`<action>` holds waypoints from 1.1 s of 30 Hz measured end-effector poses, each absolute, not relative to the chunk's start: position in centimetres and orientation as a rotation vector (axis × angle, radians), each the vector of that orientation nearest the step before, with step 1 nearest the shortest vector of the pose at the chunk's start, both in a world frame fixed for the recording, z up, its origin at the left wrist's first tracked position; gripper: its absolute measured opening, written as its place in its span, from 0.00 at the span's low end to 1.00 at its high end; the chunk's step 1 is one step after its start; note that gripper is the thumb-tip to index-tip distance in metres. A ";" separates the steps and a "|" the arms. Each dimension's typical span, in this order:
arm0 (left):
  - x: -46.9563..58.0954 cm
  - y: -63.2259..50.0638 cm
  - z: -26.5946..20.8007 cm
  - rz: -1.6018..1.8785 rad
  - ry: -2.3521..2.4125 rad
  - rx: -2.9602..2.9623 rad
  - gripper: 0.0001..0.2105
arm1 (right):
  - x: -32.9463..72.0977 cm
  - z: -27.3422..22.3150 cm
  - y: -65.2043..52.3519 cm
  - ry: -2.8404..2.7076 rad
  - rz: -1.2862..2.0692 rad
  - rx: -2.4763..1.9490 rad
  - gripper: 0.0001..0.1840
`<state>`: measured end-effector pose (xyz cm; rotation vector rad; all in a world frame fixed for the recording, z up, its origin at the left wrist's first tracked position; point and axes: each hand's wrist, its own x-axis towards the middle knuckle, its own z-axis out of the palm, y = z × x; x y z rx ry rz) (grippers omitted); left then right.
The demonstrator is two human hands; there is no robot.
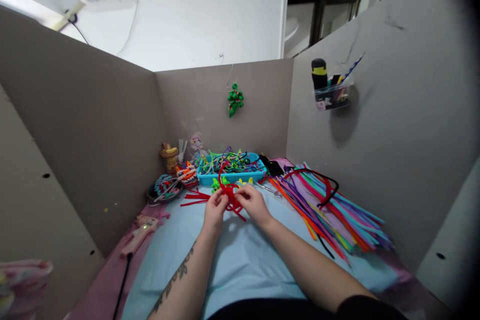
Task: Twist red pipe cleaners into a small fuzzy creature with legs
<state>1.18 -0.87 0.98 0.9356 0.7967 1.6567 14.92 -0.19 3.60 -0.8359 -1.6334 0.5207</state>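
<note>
A red shape of bent pipe cleaners (233, 199), with several ends sticking out, is pinched between both hands above the blue cloth. My left hand (215, 210) grips its left side with thumb and fingertips. On its right side, my right hand (254, 204) closes thumb and forefinger on a red strand. Loose red pipe cleaners (195, 197) lie just left of my left hand. Small green pieces (216, 185) and yellow ones sit behind the red work, partly hidden by it. Metal scissors or pliers (268, 189) rest beyond my right hand.
A blue tray (228, 178) of tangled pipe cleaner scraps stands at the back. Many-coloured pipe cleaners (326, 210) spread at right. A dark bowl (153, 195) and corded pink glue gun (139, 237) are at left. Grey panels (225, 135) enclose the table; a green ornament (235, 101) hangs behind.
</note>
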 end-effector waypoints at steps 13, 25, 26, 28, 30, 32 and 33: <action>1.3 -1.8 2.4 1.618 0.806 0.853 0.25 | 15.0 3.1 0.1 -1.687 0.460 -0.828 0.03; 1.1 -1.8 2.2 1.567 0.868 0.953 0.21 | 15.2 3.2 -0.1 -1.692 0.459 -0.771 0.04; 1.1 -1.8 2.2 1.570 0.875 0.965 0.21 | 15.2 3.1 0.0 -1.707 0.449 -0.765 0.05; 1.1 -1.8 2.1 1.568 0.903 0.993 0.20 | 15.3 2.8 0.1 -1.741 0.421 -0.762 0.06; 1.1 -1.9 2.1 1.560 0.926 1.018 0.20 | 15.5 2.6 0.2 -1.775 0.393 -0.770 0.07; 1.1 -1.9 2.1 1.556 0.932 1.032 0.19 | 15.7 2.5 0.3 -1.801 0.374 -0.781 0.07; 1.1 -1.9 2.1 1.553 0.927 1.041 0.19 | 15.7 2.6 0.3 -1.808 0.368 -0.785 0.07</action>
